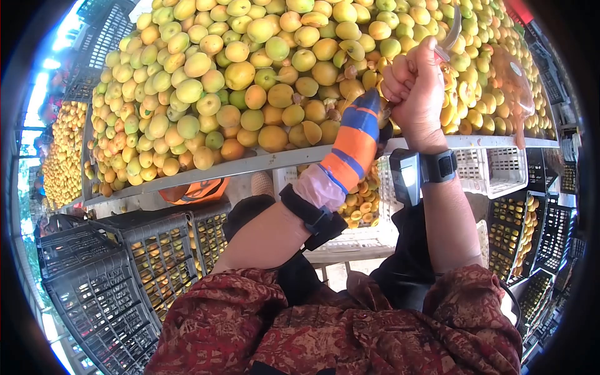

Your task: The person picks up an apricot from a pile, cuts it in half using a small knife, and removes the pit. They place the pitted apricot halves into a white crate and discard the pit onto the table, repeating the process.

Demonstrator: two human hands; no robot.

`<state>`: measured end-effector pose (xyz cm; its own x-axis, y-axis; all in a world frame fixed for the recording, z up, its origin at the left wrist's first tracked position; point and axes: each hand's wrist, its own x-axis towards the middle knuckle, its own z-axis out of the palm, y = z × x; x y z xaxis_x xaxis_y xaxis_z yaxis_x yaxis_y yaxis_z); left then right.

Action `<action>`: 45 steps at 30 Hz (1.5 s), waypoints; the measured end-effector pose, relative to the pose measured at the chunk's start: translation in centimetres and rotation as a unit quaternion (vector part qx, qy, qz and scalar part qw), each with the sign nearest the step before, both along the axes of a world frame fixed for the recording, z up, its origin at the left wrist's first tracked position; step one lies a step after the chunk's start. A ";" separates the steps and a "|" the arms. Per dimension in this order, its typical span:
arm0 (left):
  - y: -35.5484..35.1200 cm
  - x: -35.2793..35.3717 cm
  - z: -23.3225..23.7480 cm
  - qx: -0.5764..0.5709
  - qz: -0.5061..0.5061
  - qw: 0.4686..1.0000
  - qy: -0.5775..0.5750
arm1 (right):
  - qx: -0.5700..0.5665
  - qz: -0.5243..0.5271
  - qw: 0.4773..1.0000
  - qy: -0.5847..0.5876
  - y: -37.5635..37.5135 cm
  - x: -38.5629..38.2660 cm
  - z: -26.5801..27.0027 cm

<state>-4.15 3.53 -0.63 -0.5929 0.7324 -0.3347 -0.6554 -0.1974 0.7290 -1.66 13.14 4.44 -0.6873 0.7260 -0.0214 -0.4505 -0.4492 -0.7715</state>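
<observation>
An orange and blue striped covering with dark fingertips wraps my left hand [359,139]; its fingers are pressed together at the near edge of the fruit heap, and whatever they hold is hidden. Close beside it on the right, my bare right hand [417,94] is closed with the thumb up, around what looks like a knife [454,32] with a thin curved blade pointing away. Yellow-green fruits [239,75] lie piled in front of both hands. Some opened orange halves [465,94] show just right of my right hand.
The metal rim [231,164] of the fruit table runs below my wrists. Black crates [103,300] stand at the left, with more black crates [505,234] at the right. A white crate [506,169] sits under the rim. A clear plastic bag [519,94] lies on the fruit at right.
</observation>
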 end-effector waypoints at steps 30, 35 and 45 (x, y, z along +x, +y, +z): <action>-0.9 -0.6 -1.5 0.035 -0.088 0.992 0.078 | 0.089 0.051 0.995 0.016 -0.7 -0.1 -0.5; -0.3 -0.3 -3.1 0.286 -0.076 0.954 0.050 | 0.272 0.058 0.960 -0.038 -2.5 0.2 -0.4; -1.2 -2.8 1.0 0.087 0.054 0.987 0.126 | 0.227 0.005 0.915 -0.332 0.3 0.4 -0.2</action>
